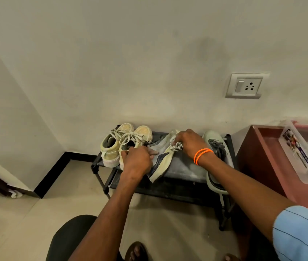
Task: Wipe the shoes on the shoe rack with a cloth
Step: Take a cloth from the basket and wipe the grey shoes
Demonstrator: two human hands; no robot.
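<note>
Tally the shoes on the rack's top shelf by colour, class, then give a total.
Beige high-top shoes: 2
Grey shoe tilted between the left hand and the right hand: 1
Pale green shoe: 1
Total: 4

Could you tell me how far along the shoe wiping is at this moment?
Nothing looks finished yet. In hand: the left hand holds the grey shoe tilted on the rack while the right hand presses a bunched cloth to it. Left: the yellow pair and the pale green shoe, both untouched; the rack top looks dusty.
</note>
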